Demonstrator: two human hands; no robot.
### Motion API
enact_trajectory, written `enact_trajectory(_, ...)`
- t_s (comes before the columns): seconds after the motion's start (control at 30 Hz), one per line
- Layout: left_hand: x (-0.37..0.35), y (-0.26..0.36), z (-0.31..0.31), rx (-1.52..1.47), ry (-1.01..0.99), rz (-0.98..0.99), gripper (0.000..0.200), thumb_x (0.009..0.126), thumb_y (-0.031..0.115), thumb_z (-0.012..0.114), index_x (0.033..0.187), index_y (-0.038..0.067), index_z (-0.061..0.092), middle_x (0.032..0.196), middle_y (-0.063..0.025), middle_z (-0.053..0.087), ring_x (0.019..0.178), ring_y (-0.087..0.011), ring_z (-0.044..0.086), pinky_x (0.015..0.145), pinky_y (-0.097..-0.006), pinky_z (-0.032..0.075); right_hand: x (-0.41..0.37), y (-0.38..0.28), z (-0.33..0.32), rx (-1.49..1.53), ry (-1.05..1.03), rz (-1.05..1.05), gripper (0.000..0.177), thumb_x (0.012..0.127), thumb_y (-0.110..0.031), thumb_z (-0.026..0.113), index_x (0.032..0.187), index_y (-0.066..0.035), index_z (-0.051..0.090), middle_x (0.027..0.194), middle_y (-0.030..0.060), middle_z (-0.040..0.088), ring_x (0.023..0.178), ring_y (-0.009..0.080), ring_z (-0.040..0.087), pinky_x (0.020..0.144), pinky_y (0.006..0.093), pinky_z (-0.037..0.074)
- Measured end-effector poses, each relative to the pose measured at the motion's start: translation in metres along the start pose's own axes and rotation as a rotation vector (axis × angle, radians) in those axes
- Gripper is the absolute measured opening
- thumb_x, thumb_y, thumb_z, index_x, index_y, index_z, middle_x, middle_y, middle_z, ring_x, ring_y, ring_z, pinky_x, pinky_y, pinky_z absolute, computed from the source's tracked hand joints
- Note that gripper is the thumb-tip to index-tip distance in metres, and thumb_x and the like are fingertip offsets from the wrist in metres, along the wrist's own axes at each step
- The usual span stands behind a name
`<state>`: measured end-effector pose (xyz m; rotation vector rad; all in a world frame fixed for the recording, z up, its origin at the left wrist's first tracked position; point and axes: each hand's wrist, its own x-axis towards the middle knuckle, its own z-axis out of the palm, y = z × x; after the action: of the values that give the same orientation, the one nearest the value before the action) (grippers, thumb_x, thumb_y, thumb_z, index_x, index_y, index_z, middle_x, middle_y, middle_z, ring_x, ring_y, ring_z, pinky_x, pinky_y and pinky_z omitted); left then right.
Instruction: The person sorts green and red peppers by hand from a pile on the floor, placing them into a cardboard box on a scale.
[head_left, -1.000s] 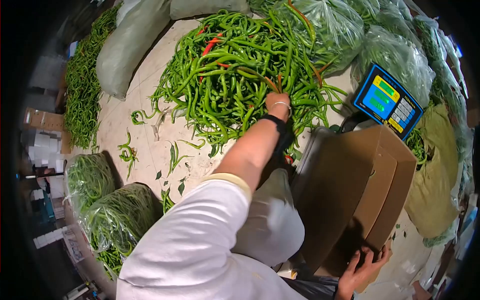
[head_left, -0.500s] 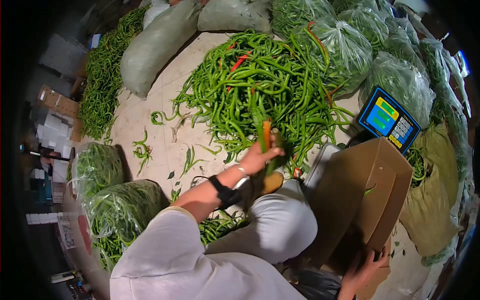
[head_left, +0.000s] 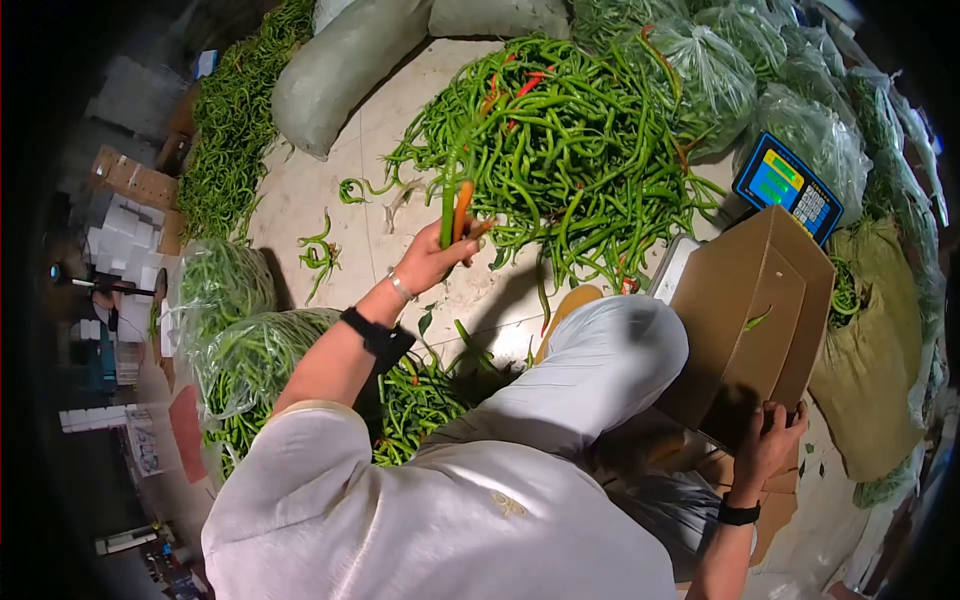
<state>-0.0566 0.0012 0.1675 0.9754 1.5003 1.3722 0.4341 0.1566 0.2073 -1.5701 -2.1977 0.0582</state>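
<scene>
My left hand [head_left: 440, 256] is closed around a few long chili peppers [head_left: 463, 208], one orange and one or more green, with their ends pointing up and away. It hovers over the floor at the near left side of a large heap of green chili peppers [head_left: 560, 150], which has a few red ones in it. With its fingers bent over the rim, my right hand [head_left: 770, 440] grips the near end of a tilted cardboard box [head_left: 735, 325]. One small green chili pepper [head_left: 757, 319] lies inside the box.
A scale display [head_left: 788, 185] stands behind the box, beside a metal scale platform [head_left: 674, 268]. Clear bags of green peppers [head_left: 705, 70] line the back right. Filled sacks [head_left: 345, 75] lie at the back. More bagged peppers [head_left: 255, 355] sit at left, loose peppers [head_left: 425, 405] near my leg.
My left hand has moved left, away from the heap, carrying the chili peppers. My right hand has come up and now grips the box rim more plainly. The head view has shifted.
</scene>
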Motion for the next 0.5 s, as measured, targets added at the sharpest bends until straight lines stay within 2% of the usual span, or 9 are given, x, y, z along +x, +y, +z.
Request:
enact_trajectory(0.13,0.003,0.005,0.000,0.228,-0.024,-0.044,0.031,0.085,0.016,0.059,0.108,0.001,0.046,0.086,-0.0009,0.050,0.074,-0.0087,0.049,0.066,-0.0247,0.046,-0.002,0.000,-0.005,-0.035,-0.004,0.001,0.017,0.080,-0.010,0.057,0.095,-0.003,0.053,0.129,0.0237,0.031,0.117,0.0406,0.036,0.093,0.0443,0.035)
enact_trajectory(0.2,-0.017,-0.018,-0.007,0.261,-0.033,-0.087,0.030,0.084,0.016,0.060,0.108,0.002,0.048,0.087,-0.0023,0.053,0.077,-0.0100,0.051,0.070,-0.0256,0.046,-0.010,0.004,-0.007,-0.061,-0.031,0.018,0.017,0.080,-0.011,0.057,0.094,-0.003,0.053,0.130,0.0240,0.030,0.117,0.0407,0.037,0.093,0.0441,0.035)
enact_trajectory(0.27,-0.047,-0.043,-0.012,0.602,-0.090,-0.203,0.032,0.083,0.018,0.061,0.109,0.003,0.050,0.090,-0.0052,0.059,0.082,-0.0130,0.055,0.074,-0.0295,0.046,-0.008,0.005,-0.002,-0.041,0.007,-0.016,0.016,0.080,-0.010,0.057,0.094,-0.003,0.053,0.129,0.0250,0.030,0.116,0.0412,0.037,0.093,0.0440,0.035)
enact_trajectory(0.33,-0.095,-0.089,-0.022,0.834,-0.231,-0.285,0.035,0.082,0.023,0.062,0.110,0.006,0.052,0.093,-0.0096,0.062,0.085,-0.0175,0.059,0.076,-0.0329,0.046,-0.006,0.004,-0.001,-0.027,0.022,-0.050,0.015,0.080,-0.009,0.057,0.093,-0.003,0.053,0.129,0.0253,0.031,0.115,0.0412,0.038,0.093,0.0440,0.035)
enact_trajectory(0.4,-0.159,-0.139,-0.038,0.826,-0.382,-0.352,0.042,0.081,0.033,0.061,0.113,0.008,0.051,0.088,-0.0140,0.062,0.081,-0.0245,0.061,0.072,-0.0355,0.047,-0.008,0.005,-0.002,-0.028,0.023,-0.077,0.015,0.079,-0.008,0.057,0.093,-0.004,0.053,0.128,0.0255,0.031,0.115,0.0412,0.038,0.093,0.0440,0.035)
enact_trajectory(0.43,-0.182,-0.121,-0.031,1.025,-0.532,-0.517,0.049,0.078,0.043,0.059,0.111,0.008,0.052,0.080,-0.0175,0.061,0.078,-0.0294,0.060,0.067,-0.0369,0.047,-0.007,0.006,-0.002,-0.014,0.007,-0.055,0.015,0.079,-0.007,0.057,0.092,-0.004,0.053,0.127,0.0253,0.032,0.115,0.0411,0.039,0.093,0.0441,0.035)
enact_trajectory(0.47,-0.234,-0.180,-0.048,1.264,-0.665,-0.531,0.047,0.076,0.048,0.058,0.102,0.008,0.057,0.075,-0.0182,0.061,0.075,-0.0315,0.058,0.065,-0.0398,0.045,-0.005,0.006,-0.001,0.002,-0.004,-0.036,0.015,0.078,-0.005,0.058,0.092,-0.004,0.053,0.127,0.0252,0.033,0.114,0.0410,0.039,0.093,0.0442,0.035)
enact_trajectory(0.5,-0.265,-0.180,-0.054,1.153,-0.969,-0.558,0.044,0.074,0.044,0.061,0.099,0.008,0.058,0.075,-0.0154,0.062,0.075,-0.0301,0.059,0.067,-0.0408,0.045,-0.003,0.006,0.000,-0.001,-0.009,-0.038,0.015,0.078,-0.005,0.058,0.092,-0.004,0.053,0.127,0.0252,0.033,0.114,0.0410,0.039,0.093,0.0442,0.035)
